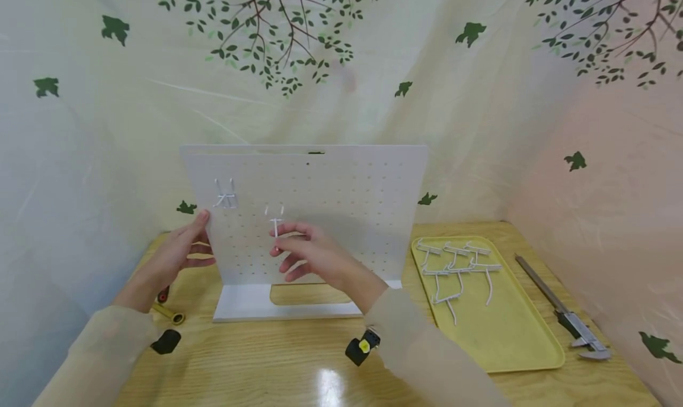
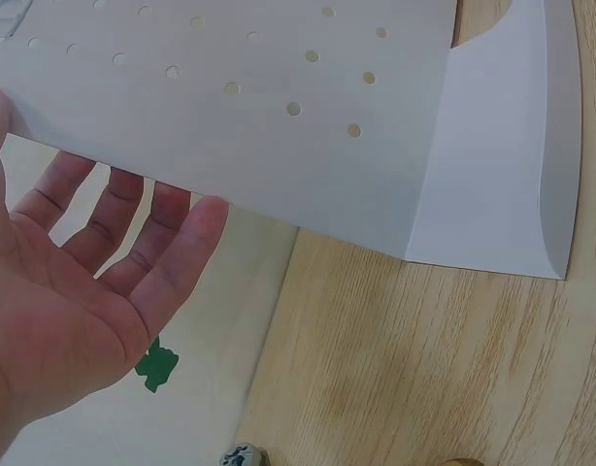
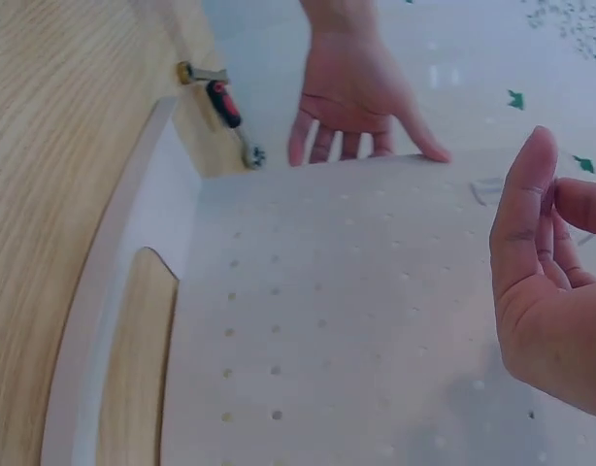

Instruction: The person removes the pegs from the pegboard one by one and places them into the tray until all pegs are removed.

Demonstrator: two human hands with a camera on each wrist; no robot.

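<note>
A white pegboard (image 1: 341,184) stands upright on its base on the wooden table. My left hand (image 1: 178,250) holds its left edge, thumb at the front and the other fingers (image 2: 167,257) reaching to the back. In front of the board, my right hand (image 1: 320,253) pinches a white wire pegboard hook (image 1: 275,226) between thumb and fingers, its two prongs pointing up close to the holes. Another white hook (image 1: 226,200) hangs on the board's upper left. In the right wrist view, the right fingers (image 3: 521,209) hide most of the held hook.
A yellow tray (image 1: 512,336) with several white hooks (image 1: 488,269) lies to the right. Beside it is a caliper (image 1: 578,324). Left of the board's base lie a brass-coloured wrench (image 1: 171,313) and a tool with a red-and-black handle (image 3: 223,104).
</note>
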